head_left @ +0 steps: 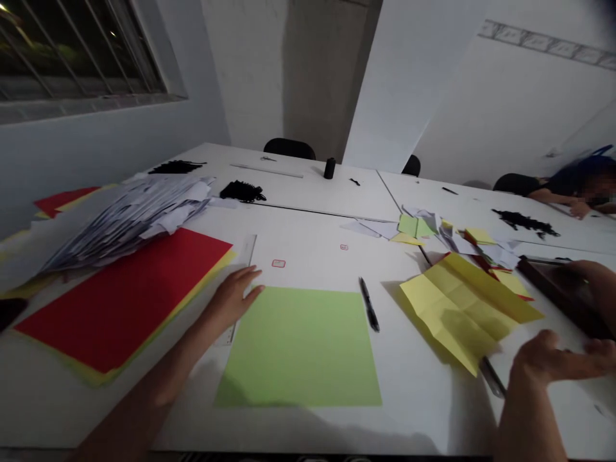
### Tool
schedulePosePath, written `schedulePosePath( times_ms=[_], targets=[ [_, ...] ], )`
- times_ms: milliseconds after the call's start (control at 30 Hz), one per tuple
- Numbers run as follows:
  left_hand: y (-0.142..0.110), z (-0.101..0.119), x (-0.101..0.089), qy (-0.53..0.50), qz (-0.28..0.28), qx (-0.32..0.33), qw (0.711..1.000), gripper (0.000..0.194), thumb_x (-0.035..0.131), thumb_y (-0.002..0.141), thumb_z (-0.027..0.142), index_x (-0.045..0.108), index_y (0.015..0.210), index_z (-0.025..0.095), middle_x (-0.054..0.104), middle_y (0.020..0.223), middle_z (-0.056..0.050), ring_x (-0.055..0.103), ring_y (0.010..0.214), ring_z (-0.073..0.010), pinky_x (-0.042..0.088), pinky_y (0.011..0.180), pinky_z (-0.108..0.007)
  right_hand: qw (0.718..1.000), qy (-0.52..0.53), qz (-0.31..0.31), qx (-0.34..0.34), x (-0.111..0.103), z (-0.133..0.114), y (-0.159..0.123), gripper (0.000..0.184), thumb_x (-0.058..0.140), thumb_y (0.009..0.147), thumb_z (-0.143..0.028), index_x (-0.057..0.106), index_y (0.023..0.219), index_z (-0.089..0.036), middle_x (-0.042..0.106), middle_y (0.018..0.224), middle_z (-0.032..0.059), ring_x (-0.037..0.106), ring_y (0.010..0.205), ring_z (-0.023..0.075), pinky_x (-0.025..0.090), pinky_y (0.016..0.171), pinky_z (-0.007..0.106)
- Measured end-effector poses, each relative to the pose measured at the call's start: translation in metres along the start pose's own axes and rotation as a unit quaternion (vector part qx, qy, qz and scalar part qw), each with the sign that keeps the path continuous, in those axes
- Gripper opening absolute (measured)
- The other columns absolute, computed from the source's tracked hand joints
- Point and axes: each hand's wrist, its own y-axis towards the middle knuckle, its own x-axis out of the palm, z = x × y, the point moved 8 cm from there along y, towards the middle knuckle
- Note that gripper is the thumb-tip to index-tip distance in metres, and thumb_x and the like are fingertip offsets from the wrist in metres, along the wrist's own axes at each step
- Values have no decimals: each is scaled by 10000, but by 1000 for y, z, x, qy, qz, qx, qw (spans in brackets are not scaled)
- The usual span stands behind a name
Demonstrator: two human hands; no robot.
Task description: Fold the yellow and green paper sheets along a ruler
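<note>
My left hand (234, 299) lies flat with the fingers stretched out on a clear ruler (247, 250), at the left edge of a light green square sheet (301, 346). My right hand (553, 360) hovers low at the right, fingers extended sideways and slightly blurred, holding nothing I can see. It is just right of a creased yellow sheet (466, 308) that is partly unfolded. A black pen (369, 305) lies between the green and yellow sheets. Another hand (594, 277) rests on a dark flat object (553, 289) at the right edge.
A red sheet (120, 298) lies on yellow ones at the left, beside a slumped pile of white papers (129, 218). Coloured paper scraps (433, 228) and black shreds (243, 190) are spread over the white table (308, 192). A person (582, 186) sits far right.
</note>
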Motion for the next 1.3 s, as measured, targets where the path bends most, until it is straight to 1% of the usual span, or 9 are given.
schedulePosePath(
  times_ms=[67, 167, 267, 333, 467, 733, 933, 1100, 1300],
  targets=[
    [13, -25, -3, 32, 14, -27, 999, 440, 383, 916, 393, 578, 1210, 131, 592, 1280, -130, 509, 1235, -242, 384, 1068, -410, 999, 39, 3, -33, -4, -35, -17, 548, 616, 797, -470, 473, 1298, -301, 498, 1212, 262, 532, 1115, 361, 469, 804, 561],
    [28, -53, 3, 98, 29, -90, 991, 439, 392, 897, 357, 577, 1208, 106, 575, 1293, -156, 486, 1259, -263, 371, 1072, -407, 976, 114, -170, -74, 29, -113, -64, 395, 487, 870, -437, 531, 1192, -211, 576, 1108, 168, 618, 937, 288, 544, 713, 482],
    [35, -63, 12, 140, 22, -128, 982, 451, 410, 884, 316, 559, 1235, 76, 546, 1319, -194, 464, 1278, -302, 345, 1078, -433, 891, 192, -393, -120, 75, -186, -133, 321, 477, 895, -379, 572, 1119, -169, 565, 1122, 140, 613, 869, 201, 549, 645, 334],
    [35, -61, 16, 143, 4, -128, 981, 459, 420, 879, 294, 544, 1255, 62, 560, 1302, -200, 485, 1258, -303, 331, 1081, -423, 827, 188, -511, -142, 96, -211, -177, 331, 487, 893, -357, 583, 1148, -170, 545, 1150, 133, 606, 857, 177, 545, 656, 306],
    [28, -58, 14, 140, -25, -135, 981, 459, 456, 852, 253, 545, 1262, 67, 595, 1267, -181, 528, 1217, -280, 326, 1082, -378, 773, 75, -607, -167, 113, -210, -226, 365, 507, 886, -316, 584, 1204, -156, 565, 1075, 116, 606, 798, 176, 524, 723, 329],
    [26, -54, 15, 125, -74, -159, 977, 589, 473, 758, 87, 463, 1345, 36, 643, 1175, -177, 575, 1147, -282, 376, 1031, -371, 739, -36, -631, -233, 101, -208, -242, 440, 527, 873, -220, 517, 1308, -158, 630, 988, 92, 617, 835, 212, 470, 733, 302],
    [29, -62, 14, 114, -91, -209, 967, 646, 564, 736, 122, 436, 1367, 73, 498, 1342, -191, 449, 1284, -291, 384, 1029, -342, 749, -28, -621, -229, 103, -206, -240, 440, 507, 865, -205, 525, 1302, -159, 647, 1035, 100, 627, 837, 212, 465, 712, 294],
    [27, -59, 13, 114, -126, -235, 957, 709, 552, 753, 144, 340, 1427, 86, 522, 1279, -172, 554, 1147, -239, 453, 892, -271, 753, 6, -619, -223, 105, -201, -238, 440, 495, 850, -231, 548, 1279, -149, 650, 969, 88, 619, 780, 198, 463, 701, 291],
    [30, -57, 4, 161, -191, -255, 934, 429, 563, 722, 125, 577, 1147, 76, 621, 1059, -185, 583, 1063, -293, 440, 825, -309, 746, 45, -631, -210, 105, -202, -237, 445, 476, 848, -269, 566, 1262, -136, 645, 910, 76, 600, 725, 181, 451, 682, 279]
  ],
)
